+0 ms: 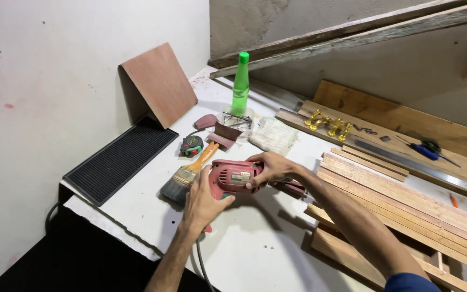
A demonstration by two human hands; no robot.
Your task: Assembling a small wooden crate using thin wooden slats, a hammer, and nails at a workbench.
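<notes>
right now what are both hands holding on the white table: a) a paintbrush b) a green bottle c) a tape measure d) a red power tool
d: the left hand and right hand both grip the red power tool, while the paintbrush lies beside it untouched.

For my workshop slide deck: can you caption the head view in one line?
Both hands, left and right, hold a red power tool on a white table beside a paintbrush and wooden strips.

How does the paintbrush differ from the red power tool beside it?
The paintbrush lies untouched on the white table; the red power tool is gripped by both hands. The paintbrush has an orange wooden handle and dark bristles; the power tool is a bulky plastic body with a cord. Both sit on the table.
</notes>
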